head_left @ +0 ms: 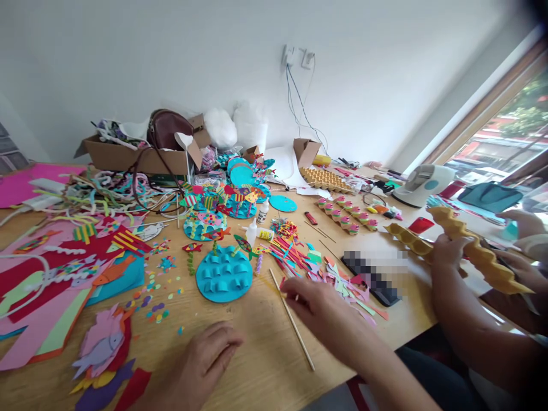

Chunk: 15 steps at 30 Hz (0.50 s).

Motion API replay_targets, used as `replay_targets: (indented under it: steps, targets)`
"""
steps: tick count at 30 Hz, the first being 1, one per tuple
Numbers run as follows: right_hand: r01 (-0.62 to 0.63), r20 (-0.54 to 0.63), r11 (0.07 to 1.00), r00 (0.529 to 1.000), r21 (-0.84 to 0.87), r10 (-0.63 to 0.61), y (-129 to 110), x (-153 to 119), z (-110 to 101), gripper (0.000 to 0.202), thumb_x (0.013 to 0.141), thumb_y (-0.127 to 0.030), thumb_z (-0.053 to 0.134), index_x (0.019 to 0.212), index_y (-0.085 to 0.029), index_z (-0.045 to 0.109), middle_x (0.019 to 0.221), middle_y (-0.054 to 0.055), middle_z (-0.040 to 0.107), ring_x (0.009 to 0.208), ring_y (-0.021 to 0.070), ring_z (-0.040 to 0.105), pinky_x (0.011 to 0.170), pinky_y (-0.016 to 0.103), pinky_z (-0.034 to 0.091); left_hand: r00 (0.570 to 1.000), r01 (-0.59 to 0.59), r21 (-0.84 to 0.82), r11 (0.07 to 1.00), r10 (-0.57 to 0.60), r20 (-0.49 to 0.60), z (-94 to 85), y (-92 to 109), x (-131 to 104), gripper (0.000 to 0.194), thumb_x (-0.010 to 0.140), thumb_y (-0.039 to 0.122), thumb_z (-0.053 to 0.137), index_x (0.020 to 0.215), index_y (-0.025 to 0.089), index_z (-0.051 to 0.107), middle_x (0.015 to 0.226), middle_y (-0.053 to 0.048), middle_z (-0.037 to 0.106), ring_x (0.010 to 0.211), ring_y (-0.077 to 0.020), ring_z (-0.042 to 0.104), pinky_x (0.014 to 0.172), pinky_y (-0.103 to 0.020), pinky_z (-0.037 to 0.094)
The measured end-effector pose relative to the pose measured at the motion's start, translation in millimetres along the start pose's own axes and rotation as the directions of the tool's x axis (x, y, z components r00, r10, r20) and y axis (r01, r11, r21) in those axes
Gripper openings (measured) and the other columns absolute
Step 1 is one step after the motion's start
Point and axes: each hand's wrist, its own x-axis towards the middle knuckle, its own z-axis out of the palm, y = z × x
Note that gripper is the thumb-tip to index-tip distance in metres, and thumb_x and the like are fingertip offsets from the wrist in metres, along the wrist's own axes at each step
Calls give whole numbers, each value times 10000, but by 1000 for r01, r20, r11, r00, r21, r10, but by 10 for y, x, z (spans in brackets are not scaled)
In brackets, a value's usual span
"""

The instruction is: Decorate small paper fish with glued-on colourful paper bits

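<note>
My left hand (209,359) rests low over the table's front, fingers curled together; whatever they may hold is hidden. To its right, my right hand (314,308) pinches a thin, blurred yellow strip (274,287) at its fingertips. Beneath those fingers a thin wooden stick (298,330) lies slantwise on the table. Beyond both hands sits a round blue base (225,277) covered with rows of raised paper loops. Close to it are a colourful paper fish (244,244) and a purple coiled piece (259,264).
Red and blue paper strips (291,251), glue bottles (251,233) and finished fish pieces (205,222) crowd the middle. Cut paper fish (103,342) lie at left. A black item (372,279) lies at right, near another person's hands (449,257) with egg-carton strips (475,245).
</note>
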Motion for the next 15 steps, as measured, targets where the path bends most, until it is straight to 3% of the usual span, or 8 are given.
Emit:
replay_targets:
  steps: [1,3,5,7,10,13,15]
  targets:
    - [46,-2,997,999,68,-46,-77,-22,85,186,815,-140,461,851,-221,626,786,3,658,727,126,584,628,193,376,997,68,-130,989,-71,-23,5,-13,18,188,851,245,418,985,205,543,866,-41,599,809,-141,576,721,-248,481]
    - [101,5,979,995,176,-104,-197,-43,283,194,810,-120,469,840,-217,635,788,-4,667,725,108,591,635,173,388,984,166,-370,914,-179,0,15,-44,53,376,808,419,476,1104,188,486,813,-37,567,704,-136,558,600,-237,477]
    - [108,6,967,994,232,-113,-274,-35,477,189,787,-99,490,816,-200,647,783,3,672,718,105,591,639,167,396,975,205,-498,842,-221,26,13,-66,76,555,742,568,502,1123,166,471,708,-4,507,576,-111,489,484,-205,419]
    - [112,-10,954,994,279,-113,-315,-13,626,191,769,-91,500,809,-192,657,767,7,676,712,108,593,648,170,406,966,224,-477,850,-257,-4,-8,-63,82,507,725,612,497,955,163,544,611,31,429,512,-87,411,453,-183,366]
    - [119,18,939,991,322,-132,-317,15,734,202,727,-76,510,793,-187,666,741,5,679,682,112,594,641,177,421,956,247,-314,917,-284,-77,-73,-10,73,372,772,526,492,706,165,555,563,39,396,506,-81,377,462,-167,342]
    - [78,46,949,994,305,-96,-214,19,734,204,728,-80,496,797,-185,658,745,5,672,681,117,590,629,183,423,956,231,-216,949,-262,-131,-151,51,66,284,782,423,504,669,168,563,566,32,444,516,-89,412,468,-161,360]
    - [-8,48,972,999,235,-3,-76,-1,721,207,747,-79,477,825,-178,642,787,20,666,714,124,592,639,190,418,958,203,-168,965,-232,-170,-200,76,64,229,783,362,500,680,171,575,573,26,488,521,-94,448,477,-159,381]
